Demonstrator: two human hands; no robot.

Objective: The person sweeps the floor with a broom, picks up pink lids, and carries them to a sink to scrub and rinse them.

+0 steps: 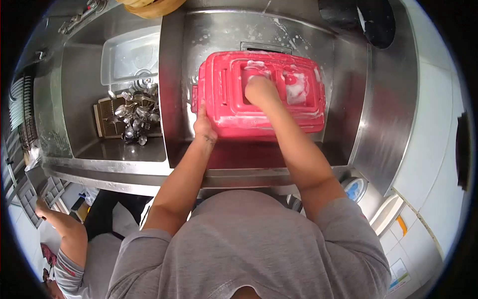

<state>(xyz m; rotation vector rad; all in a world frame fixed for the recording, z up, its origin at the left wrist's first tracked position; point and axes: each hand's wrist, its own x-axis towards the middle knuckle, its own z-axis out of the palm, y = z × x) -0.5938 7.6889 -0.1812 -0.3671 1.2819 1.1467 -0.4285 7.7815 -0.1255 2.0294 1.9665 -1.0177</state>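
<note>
A red plastic crate [298,107] lies upside down in the right basin of a steel sink [348,60], its base streaked with white soap foam. My left hand [204,127] grips the crate's near left edge. My right hand [260,90] presses on top of the crate's base, fingers curled down among the foam; whether it holds a sponge is hidden.
The left basin [79,89] holds a heap of metal spoons [137,112] on a brown board and a clear plastic tub [129,57]. A dark pan [371,20] sits at the back right. Another person [69,244] stands at the lower left. A dish rack [20,109] is at far left.
</note>
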